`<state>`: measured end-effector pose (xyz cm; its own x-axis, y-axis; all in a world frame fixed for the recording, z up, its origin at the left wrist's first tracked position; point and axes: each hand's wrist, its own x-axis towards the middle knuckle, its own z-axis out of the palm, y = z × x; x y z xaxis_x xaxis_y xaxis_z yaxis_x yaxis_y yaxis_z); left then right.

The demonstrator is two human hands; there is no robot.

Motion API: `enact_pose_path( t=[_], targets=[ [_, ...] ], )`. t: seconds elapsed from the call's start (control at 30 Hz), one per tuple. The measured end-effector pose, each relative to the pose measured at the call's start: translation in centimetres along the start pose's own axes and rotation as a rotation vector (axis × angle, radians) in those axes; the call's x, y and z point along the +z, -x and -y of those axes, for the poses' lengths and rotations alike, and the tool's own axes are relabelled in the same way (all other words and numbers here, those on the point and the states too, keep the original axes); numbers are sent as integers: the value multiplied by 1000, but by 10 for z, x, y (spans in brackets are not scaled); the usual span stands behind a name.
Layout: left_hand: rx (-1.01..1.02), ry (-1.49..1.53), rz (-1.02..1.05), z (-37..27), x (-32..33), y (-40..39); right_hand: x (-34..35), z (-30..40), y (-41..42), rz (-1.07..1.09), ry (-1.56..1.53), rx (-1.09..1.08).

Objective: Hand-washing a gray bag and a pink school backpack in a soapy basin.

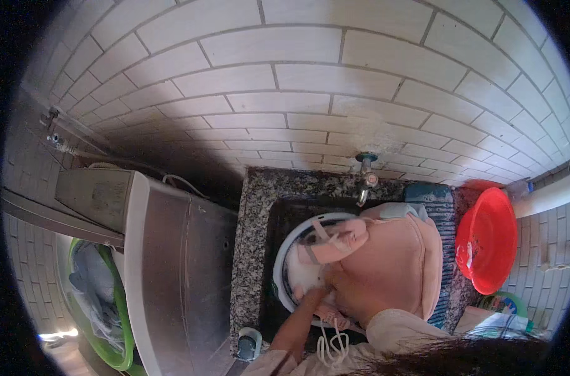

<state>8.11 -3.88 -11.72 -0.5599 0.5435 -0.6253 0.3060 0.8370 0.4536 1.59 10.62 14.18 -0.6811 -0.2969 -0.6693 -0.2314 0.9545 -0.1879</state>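
A pink fabric bag point(388, 258) with straps lies partly over a blue ribbed washboard point(447, 258) and partly in a round white basin point(280, 263) of sudsy water, set in the sink. My left hand point(317, 296) is at the suds by the near side of the basin; its fingers are blurred and partly hidden. My right hand point(336, 277) is against the bag's edge beside it, its fingers hidden too. White cords point(333, 350) hang from the bag's near end, close to my clothing.
A chrome tap point(367, 181) juts from the tiled wall above the speckled granite sink rim point(249, 244). To the right stands a red plastic basin point(494, 239). At left are a metal-sided appliance point(186, 282) and a green basket point(125, 319) with grey cloth. A small container point(249, 345) sits at the near left corner.
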Motion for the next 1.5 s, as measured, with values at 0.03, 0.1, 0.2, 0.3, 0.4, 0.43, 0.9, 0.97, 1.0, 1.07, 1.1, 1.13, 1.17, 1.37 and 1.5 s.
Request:
enact_pose_path(
  t=[0.03, 0.1, 0.2, 0.3, 0.4, 0.43, 0.9, 0.97, 1.0, 1.07, 1.1, 1.13, 1.17, 1.37, 1.5],
  targets=[
    [28, -22, -66, -4, 4, -6, 8, -4, 0, -6, -36, 13],
    [93, -61, -194, -13, 7, -19, 21, -13, -2, -14, -111, 47],
    [159, -123, -399, -13, -2, -23, 31, -17, -7, -43, -221, 64],
    [169, -188, -649, 10, -27, -5, 17, 9, -12, -87, -295, 19],
    [185, -200, -763, 7, -62, 22, -83, 18, 54, -86, -124, -131],
    [174, -63, -441, -75, -123, 28, -62, -23, 60, -322, -75, -17],
    [256, -389, -516, -52, -161, 34, 76, -20, -42, -897, 1274, 430],
    [108, -262, -195, -43, -132, 9, 72, -40, -52, -748, 1184, 421],
    [297, -251, -98, -27, -130, 7, 80, -45, -49, -682, 1137, 408],
    [466, -247, -2, -10, -86, -8, 68, -44, -50, -586, 1036, 373],
    [238, -287, 98, 19, -68, -17, 52, -26, -52, -577, 984, 333],
    [-10, -314, 184, 64, -73, -12, 27, -1, -56, -583, 938, 276],
    [15, -303, 201, 46, -67, -10, 32, -1, -52, -500, 902, 272],
    [53, -64, 53, -71, -190, 43, -6, -37, -3, -150, 679, 244],
    [257, -98, -256, -113, -257, 153, -28, -52, 65, -56, 591, 221]
  ],
)
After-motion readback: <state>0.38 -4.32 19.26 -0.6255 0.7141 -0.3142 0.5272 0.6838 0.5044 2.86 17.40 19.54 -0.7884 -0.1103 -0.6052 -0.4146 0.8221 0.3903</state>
